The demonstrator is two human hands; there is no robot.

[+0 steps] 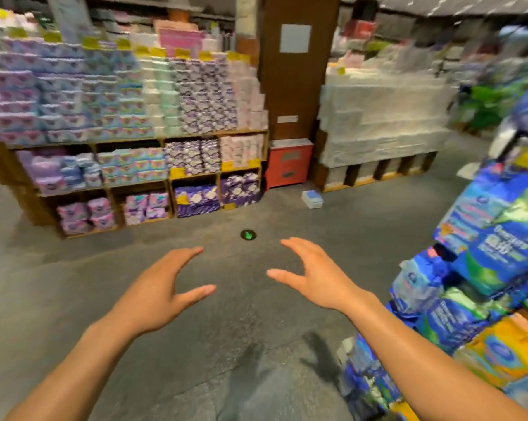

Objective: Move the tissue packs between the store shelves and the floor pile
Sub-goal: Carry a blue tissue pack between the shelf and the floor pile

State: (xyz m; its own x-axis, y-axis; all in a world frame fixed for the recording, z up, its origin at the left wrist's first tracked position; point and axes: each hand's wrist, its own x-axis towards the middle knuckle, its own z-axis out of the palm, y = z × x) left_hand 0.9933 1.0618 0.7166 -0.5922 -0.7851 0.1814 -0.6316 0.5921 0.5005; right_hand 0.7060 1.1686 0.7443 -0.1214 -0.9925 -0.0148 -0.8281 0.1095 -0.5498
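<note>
The fingers (188,253) of left hand (162,287) and right hand (317,278) are spread wide, holding nothing, above the grey floor (74,284). Tissue packs (499,238) stacked at right run off frame; the shelves (129,141) beyond are blurred, labels unreadable.

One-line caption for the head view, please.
Open, empty left hand and right hand above the grey floor, facing stocked shelves.

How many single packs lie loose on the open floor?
1: a blue-and-white pack on the floor before the red cabinet. The right-side pile may hide others.
</note>
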